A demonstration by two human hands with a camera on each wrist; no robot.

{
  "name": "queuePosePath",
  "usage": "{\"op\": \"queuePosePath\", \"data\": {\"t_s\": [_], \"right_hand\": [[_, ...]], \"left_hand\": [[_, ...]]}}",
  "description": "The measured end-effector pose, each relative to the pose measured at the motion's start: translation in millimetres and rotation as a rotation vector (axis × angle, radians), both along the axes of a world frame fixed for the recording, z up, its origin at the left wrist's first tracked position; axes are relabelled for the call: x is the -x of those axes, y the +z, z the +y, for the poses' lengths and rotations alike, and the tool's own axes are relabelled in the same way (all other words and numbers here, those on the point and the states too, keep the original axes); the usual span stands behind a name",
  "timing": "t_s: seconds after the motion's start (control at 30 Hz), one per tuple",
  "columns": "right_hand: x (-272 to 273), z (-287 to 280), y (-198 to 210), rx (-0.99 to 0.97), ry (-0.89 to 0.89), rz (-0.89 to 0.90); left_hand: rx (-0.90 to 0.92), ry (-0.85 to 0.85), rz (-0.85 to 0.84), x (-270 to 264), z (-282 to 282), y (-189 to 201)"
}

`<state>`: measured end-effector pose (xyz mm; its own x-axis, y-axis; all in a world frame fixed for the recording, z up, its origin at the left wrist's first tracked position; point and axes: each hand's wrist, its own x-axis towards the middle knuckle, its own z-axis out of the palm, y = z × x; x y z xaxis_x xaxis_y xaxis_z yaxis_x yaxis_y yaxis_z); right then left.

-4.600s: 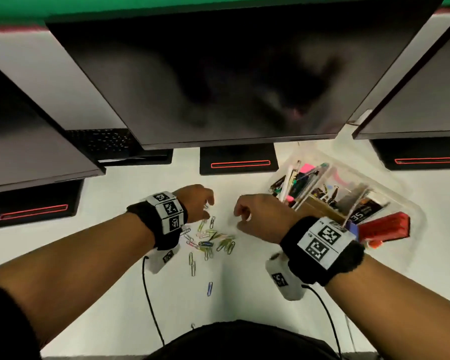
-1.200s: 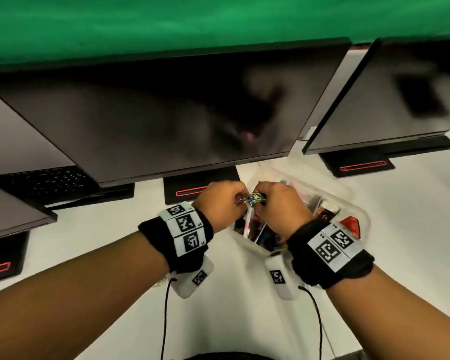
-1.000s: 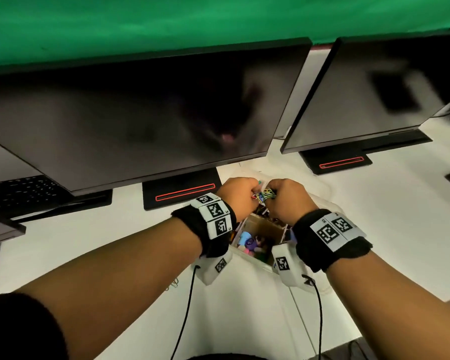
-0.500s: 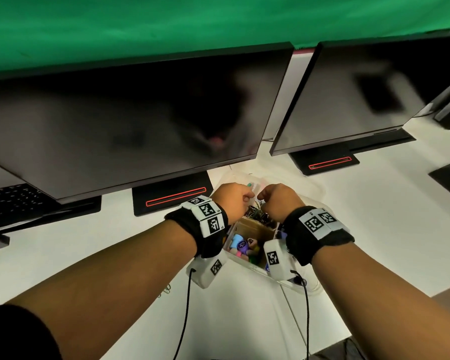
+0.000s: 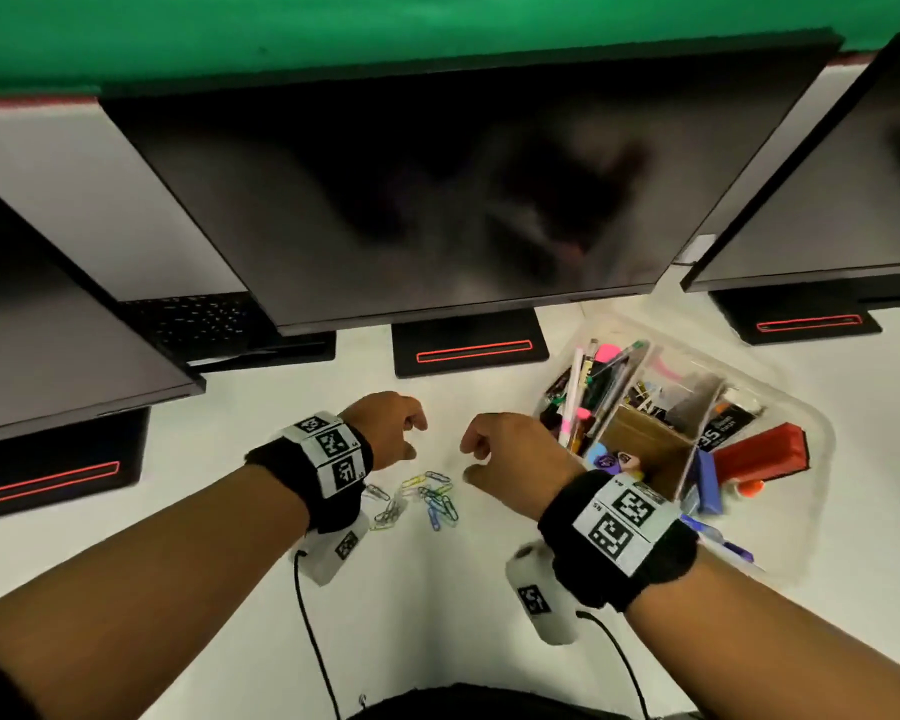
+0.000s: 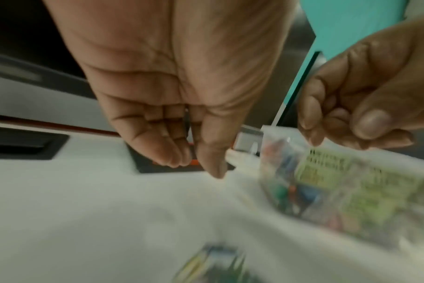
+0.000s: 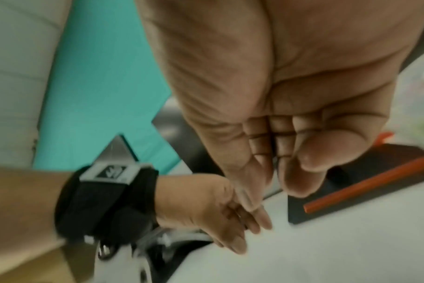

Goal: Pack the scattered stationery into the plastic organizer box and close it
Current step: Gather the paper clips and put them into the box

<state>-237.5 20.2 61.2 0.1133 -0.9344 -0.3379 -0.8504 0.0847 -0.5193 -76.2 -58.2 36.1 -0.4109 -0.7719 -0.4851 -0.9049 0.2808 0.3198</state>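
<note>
Several coloured paper clips lie scattered on the white desk. My left hand and right hand hover just above them, a small gap apart. Both have curled fingers, and I see nothing in either. The left wrist view shows the left hand empty, the right hand beside it and the clips as a blur below. The clear plastic organizer box stands open to the right, with pens and a red stapler in its compartments.
A dark monitor hangs low over the back of the desk, its stand base just beyond my hands. More monitors flank it, and a keyboard lies at the back left. Wrist camera cables trail toward the desk's front edge.
A second ago both hands held a bunch of clips together over the box. They have since moved left, back over the clips on the desk, and the bunch is gone from them.
</note>
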Motion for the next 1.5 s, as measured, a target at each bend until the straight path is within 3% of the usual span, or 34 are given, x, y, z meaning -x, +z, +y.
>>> {"op": "queuePosePath", "data": {"t_s": [0.13,0.23,0.53,0.77,0.9,1.07,1.17,1.23,1.37,1.5], "right_hand": [[-24.2,12.7,-55.4,-0.283,0.072,0.129],[-32.7,13.9,-79.1,-0.323,0.027,0.146],[-56.4,-8.4,-103.7,-0.191,-0.070,0.053],[-75.9,-11.8,-116.7,-0.105,-0.078,-0.013],[-62.0,-11.4,-114.1,-0.087,-0.095,-0.090],[-65.8,-12.4,-110.6,-0.153,0.172,0.134],[-79.0,-15.1,-119.1,-0.090,0.343,0.255],[-83.3,-14.2,-125.1,-0.046,0.368,0.237],[-79.3,-9.4,-135.4,0.012,0.263,0.096],[-70.2,-12.1,-130.9,-0.003,0.166,0.078]], "left_hand": [[-0.073,-0.034,-0.204,-45.4,24.6,-38.0],[-0.103,0.018,-0.237,-62.6,37.3,-57.8],[-0.038,0.207,0.093,-53.2,48.1,-92.1],[0.011,0.245,0.152,-37.1,47.2,-94.3],[-0.021,0.409,0.331,-48.3,48.0,-93.7],[-0.011,0.525,0.421,-62.6,41.8,-96.2],[0.027,0.511,0.363,-67.8,39.6,-101.6],[0.037,0.527,0.334,-70.1,40.3,-104.0],[0.048,0.484,0.292,-71.5,41.3,-102.1],[0.006,0.343,0.199,-66.6,48.5,-94.7]]}}
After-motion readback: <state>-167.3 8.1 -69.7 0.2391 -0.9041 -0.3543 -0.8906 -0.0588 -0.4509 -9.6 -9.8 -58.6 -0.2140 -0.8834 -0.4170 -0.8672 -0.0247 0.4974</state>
